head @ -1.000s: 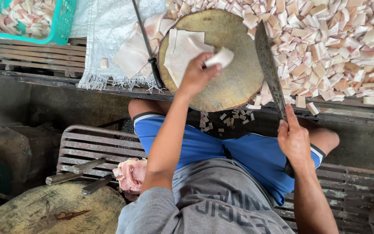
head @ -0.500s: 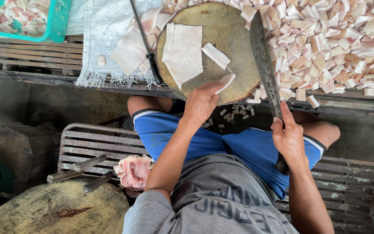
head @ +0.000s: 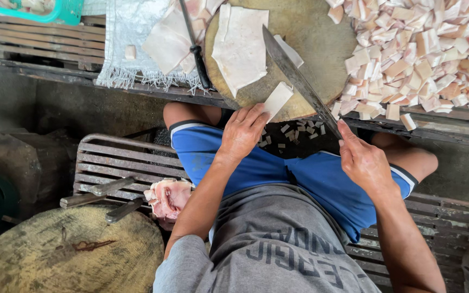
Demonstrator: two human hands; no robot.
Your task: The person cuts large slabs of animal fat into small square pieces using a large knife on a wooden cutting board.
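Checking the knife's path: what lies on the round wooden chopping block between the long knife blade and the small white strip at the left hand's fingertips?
In the head view, bare wood of the round wooden chopping block lies between the long knife blade and the small white strip at the left hand.

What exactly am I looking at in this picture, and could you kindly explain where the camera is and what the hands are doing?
There is no machine here: a person works with two bare hands, and the camera sits on their head, looking straight down past a grey shirt and blue shorts.

The left hand pinches a pale strip of meat at the near edge of a round wooden chopping block. The right hand grips the handle of a long cleaver, whose blade lies slanted over the block.

A large flat pale slab rests on the block. To its right lies a heap of cut pieces. A second knife lies beside the block, on a white woven sack.
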